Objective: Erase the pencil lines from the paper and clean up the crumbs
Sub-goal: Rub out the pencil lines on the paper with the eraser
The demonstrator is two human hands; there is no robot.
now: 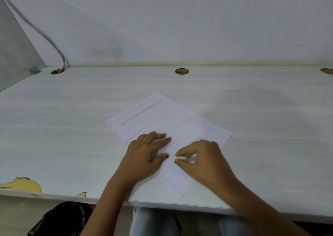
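Head view, looking down over a pale, wood-grained desk backed by a white wall. Along the desk's far edge, three round openings: left hole, middle hole, and right hole cut off by the picture's border. Grey cable coming down the wall's left corner into the left hole. On the near left edge, a chipped patch showing yellow under the white surface. Below the desk's front edge, a dark patterned object at lower left, too dim to identify, and knees in light jeans at centre. In the middle of the desk, white paper lying flat and turned at an angle, one corner pointing away, near part reaching almost to the front edge, its middle partly covered by the two hands and forearms. Several long parallel pencil lines across the far half, darkest near the far corner, fainter toward the right. Left hand palm down on the paper, fingers straight and close together, pressing the sheet flat, red polish on the thumbnail. Right hand just beside it, fingers curled, thumb and forefinger pinching a small whitish eraser against the paper, close to the left thumb tip but apart from it.
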